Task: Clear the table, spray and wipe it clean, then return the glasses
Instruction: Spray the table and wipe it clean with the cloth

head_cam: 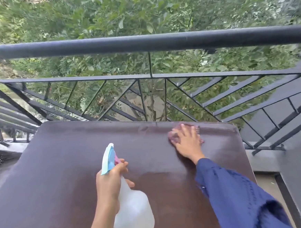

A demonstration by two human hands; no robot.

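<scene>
Table (pixel 61 175): brown top, lower half of frame; no glasses in view.
Left hand (pixel 110 185): lower centre, curled round the neck of the bottle (pixel 133 205), nozzle up.
Right hand (pixel 187 141): fingers spread flat, pressing the cloth (pixel 172 136) by the far edge, right of centre.
Step, as judged: wiping. Keep the palm flat; work overlapping strokes from far edge to near, covering corners and the pale sheen at centre.

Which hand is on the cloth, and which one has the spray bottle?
The right hand, the one with the blue sleeve, presses flat on the pink cloth near the far edge of the table. The left hand grips the spray bottle.
</scene>
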